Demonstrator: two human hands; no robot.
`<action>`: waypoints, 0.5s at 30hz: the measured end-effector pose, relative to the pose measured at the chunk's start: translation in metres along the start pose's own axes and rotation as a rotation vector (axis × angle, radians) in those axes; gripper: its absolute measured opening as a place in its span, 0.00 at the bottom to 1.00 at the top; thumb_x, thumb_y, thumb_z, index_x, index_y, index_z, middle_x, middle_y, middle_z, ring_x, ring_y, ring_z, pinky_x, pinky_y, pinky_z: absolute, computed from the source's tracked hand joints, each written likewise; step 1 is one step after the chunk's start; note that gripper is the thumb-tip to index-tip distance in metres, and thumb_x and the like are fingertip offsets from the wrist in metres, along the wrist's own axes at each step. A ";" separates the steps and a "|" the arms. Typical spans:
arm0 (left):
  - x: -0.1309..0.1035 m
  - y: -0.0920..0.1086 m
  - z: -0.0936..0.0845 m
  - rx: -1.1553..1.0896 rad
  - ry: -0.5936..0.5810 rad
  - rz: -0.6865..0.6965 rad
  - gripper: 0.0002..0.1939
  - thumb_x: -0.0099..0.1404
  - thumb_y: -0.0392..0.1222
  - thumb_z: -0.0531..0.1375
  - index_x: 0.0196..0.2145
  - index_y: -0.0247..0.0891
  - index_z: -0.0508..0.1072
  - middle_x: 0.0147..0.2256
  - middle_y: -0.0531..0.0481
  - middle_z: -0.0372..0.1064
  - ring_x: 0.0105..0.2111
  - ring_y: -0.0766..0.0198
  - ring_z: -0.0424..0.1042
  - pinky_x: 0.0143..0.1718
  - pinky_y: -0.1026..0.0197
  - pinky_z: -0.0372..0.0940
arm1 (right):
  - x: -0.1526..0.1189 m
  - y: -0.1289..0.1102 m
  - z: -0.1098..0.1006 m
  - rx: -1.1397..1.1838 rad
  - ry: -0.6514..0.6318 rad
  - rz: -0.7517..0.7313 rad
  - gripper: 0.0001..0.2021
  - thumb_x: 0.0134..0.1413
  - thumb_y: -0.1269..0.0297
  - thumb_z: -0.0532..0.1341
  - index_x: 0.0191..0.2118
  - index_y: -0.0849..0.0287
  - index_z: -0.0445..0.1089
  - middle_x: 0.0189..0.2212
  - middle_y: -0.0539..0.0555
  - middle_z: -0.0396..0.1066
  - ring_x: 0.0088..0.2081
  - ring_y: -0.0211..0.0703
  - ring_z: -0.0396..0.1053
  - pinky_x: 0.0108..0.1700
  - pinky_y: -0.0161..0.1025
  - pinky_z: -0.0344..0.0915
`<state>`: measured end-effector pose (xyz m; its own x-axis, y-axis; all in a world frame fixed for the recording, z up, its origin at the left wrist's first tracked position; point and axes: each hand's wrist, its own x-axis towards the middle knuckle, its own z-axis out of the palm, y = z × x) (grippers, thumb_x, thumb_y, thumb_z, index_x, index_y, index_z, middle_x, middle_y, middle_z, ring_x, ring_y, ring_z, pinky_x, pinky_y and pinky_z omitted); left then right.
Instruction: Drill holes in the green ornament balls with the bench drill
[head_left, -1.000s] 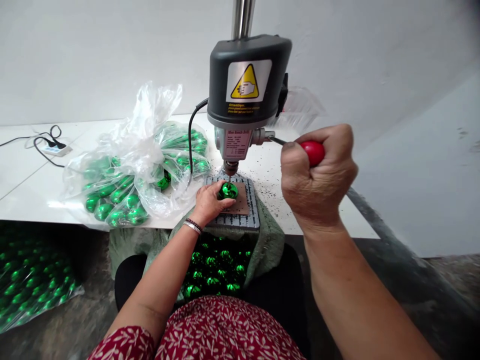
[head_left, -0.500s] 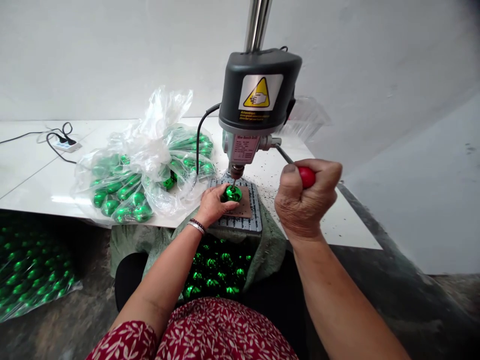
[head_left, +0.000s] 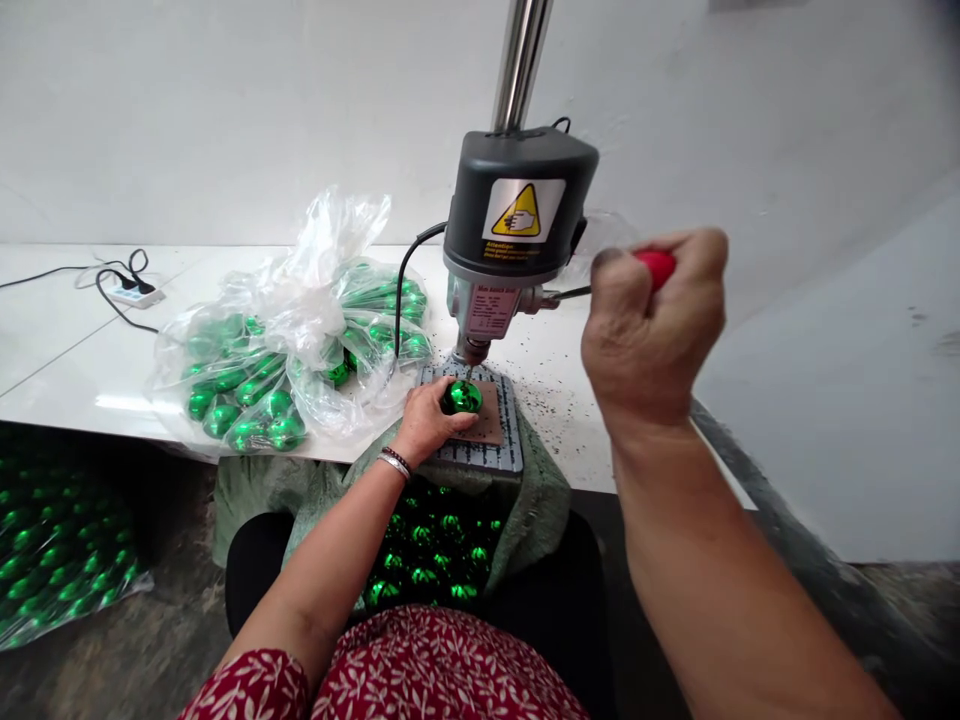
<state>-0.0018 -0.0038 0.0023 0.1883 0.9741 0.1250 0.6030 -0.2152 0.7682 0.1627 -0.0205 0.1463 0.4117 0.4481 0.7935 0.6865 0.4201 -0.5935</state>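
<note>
your left hand (head_left: 429, 418) is clamped on a glossy green round ball (head_left: 465, 397), thumb on the near side and fingers curled round its left and far side. the ball sits on a flat brown square board (head_left: 491, 420), which lies on the grey slotted metal base (head_left: 513, 445) of a dark grey and silver bench drill (head_left: 517, 155). being round, the ball measures much the same every way; its top faces up to the thin metal drill bit (head_left: 470, 373). the bit's long axis runs straight down at the ball, its tip at or just above the top; you cannot tell from here whether they touch.

your right hand (head_left: 656, 330) is closed in a fist about the round red knob (head_left: 658, 267) of the thin dark metal lever (head_left: 574, 293). that lever's long axis runs out to the right from the drill's side, close to level, tilting up slightly toward your fist.

dark shavings are scattered over the white table (head_left: 45, 350) right of the base. to the left, clear plastic bags of green balls (head_left: 232, 360) rest on the table, and beyond them lies a white power strip (head_left: 139, 296) with black plugs.
</note>
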 end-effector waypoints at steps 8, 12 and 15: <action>-0.065 -0.004 -0.040 -0.095 -0.146 0.113 0.33 0.54 0.38 0.68 0.58 0.38 0.69 0.56 0.43 0.72 0.56 0.52 0.70 0.60 0.50 0.63 | 0.023 -0.020 0.001 -0.118 -0.118 0.207 0.06 0.57 0.67 0.58 0.34 0.61 0.58 0.26 0.45 0.58 0.28 0.27 0.54 0.38 0.33 0.59; -0.092 0.000 -0.080 -0.038 -0.202 0.150 0.31 0.56 0.43 0.68 0.57 0.41 0.71 0.58 0.42 0.71 0.54 0.53 0.72 0.58 0.50 0.67 | 0.021 -0.022 0.002 -0.142 -0.106 0.236 0.06 0.55 0.68 0.59 0.35 0.61 0.59 0.29 0.46 0.63 0.28 0.28 0.56 0.37 0.34 0.59; -0.083 0.000 -0.113 0.036 0.007 0.088 0.20 0.64 0.46 0.62 0.53 0.41 0.75 0.47 0.45 0.78 0.39 0.61 0.76 0.45 0.57 0.72 | 0.022 -0.022 0.003 -0.177 -0.087 0.277 0.08 0.53 0.68 0.62 0.36 0.60 0.61 0.31 0.49 0.66 0.30 0.30 0.59 0.39 0.36 0.59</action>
<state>-0.1055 -0.0766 0.0627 0.2363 0.9519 0.1951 0.6123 -0.3018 0.7308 0.1552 -0.0175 0.1767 0.5493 0.5951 0.5866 0.6526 0.1329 -0.7459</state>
